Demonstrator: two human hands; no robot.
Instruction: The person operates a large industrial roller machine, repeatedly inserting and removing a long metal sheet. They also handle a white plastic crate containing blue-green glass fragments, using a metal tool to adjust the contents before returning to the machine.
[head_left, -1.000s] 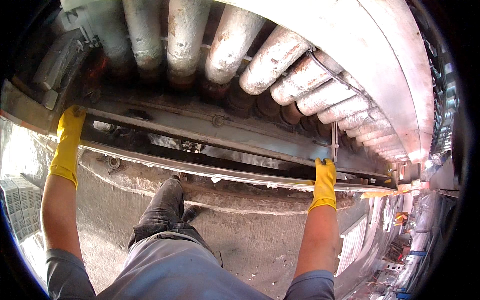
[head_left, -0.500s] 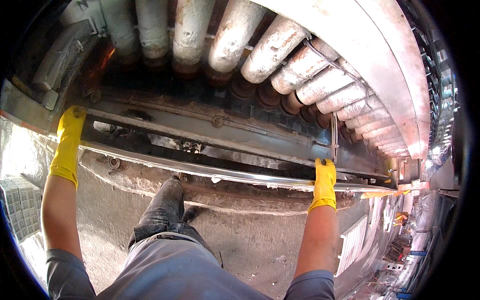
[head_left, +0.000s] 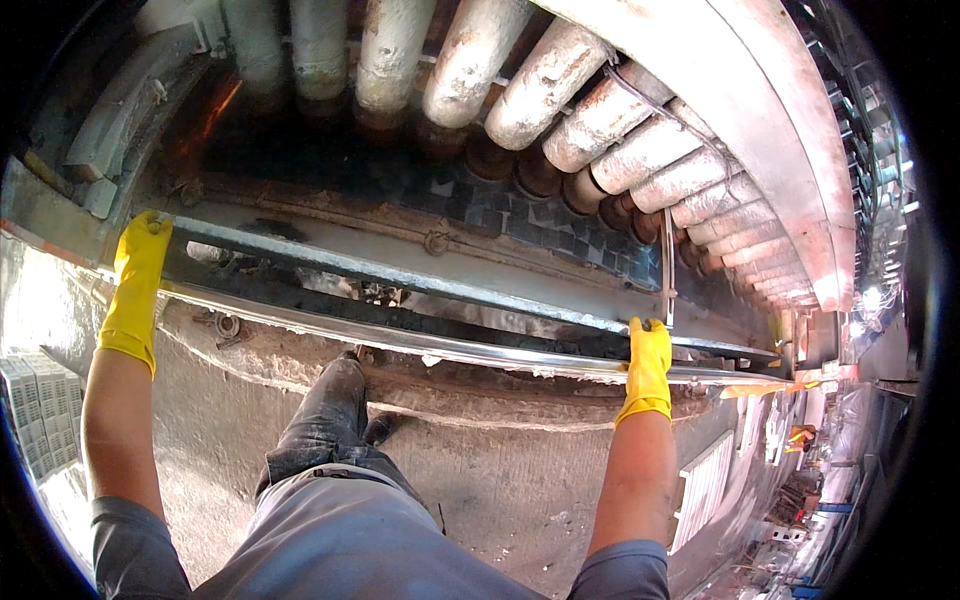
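From here, the far metal rail [head_left: 400, 273] lies crosswise before the person, left end at the gloved left hand [head_left: 140, 262], the gloved right hand [head_left: 649, 355] farther along, fingers curled, whether clasping I can't tell

The left hand [head_left: 146, 228] is curling its yellow-gloved fingers over the back rail [head_left: 400, 268], beyond the left end of the front rail [head_left: 430, 344]. The right hand [head_left: 648, 338], gloved alike, is reaching across the front rail and holding the back rail farther right. Behind the front rail, pale pipes [head_left: 550, 92] are standing in a row, dark blocks [head_left: 490, 212] are lying at their feet, and an orange streak [head_left: 222, 108] is glowing at far left. On its near side, one leg [head_left: 325, 412] is resting on the floor [head_left: 510, 475].
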